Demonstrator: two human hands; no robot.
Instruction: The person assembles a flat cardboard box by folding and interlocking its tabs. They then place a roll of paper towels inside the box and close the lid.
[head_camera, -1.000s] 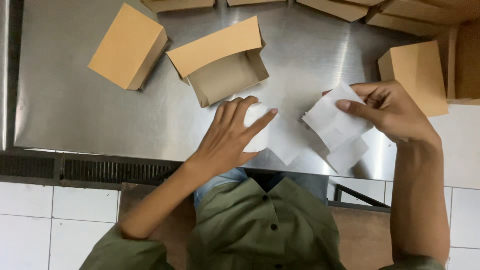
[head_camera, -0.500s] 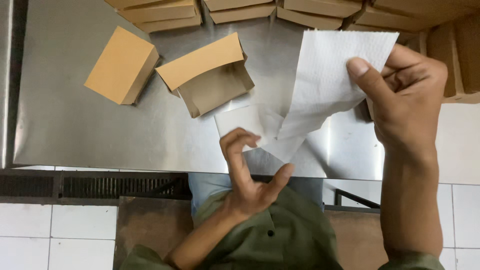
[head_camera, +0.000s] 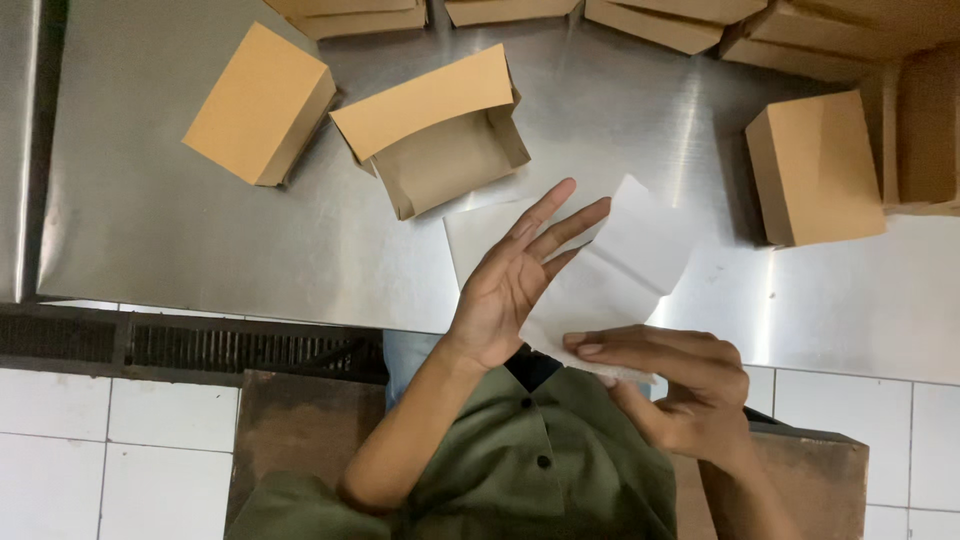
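Right hand (head_camera: 680, 385) pinches near edge of white paper sheet (head_camera: 625, 265) between thumb and fingers, sheet held over table (head_camera: 200, 240) edge, above second white sheet (head_camera: 475, 235) lying flat. Left hand (head_camera: 510, 285) flat against paper, fingers spread wide, gripping nothing. Open brown box (head_camera: 440, 135) just beyond, closed brown boxes (head_camera: 260, 105) around. Risk: thin sheet creases or tears under uneven press; loose pinch lets it slip off table edge.

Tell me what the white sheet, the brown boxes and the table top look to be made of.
White sheet: thin matte paper, likely; it bends and creases.
Open brown box: dull cardboard with folded flaps; closed box looks the same.
Table top: brushed steel, apparently; grey sheen and streaky reflections.
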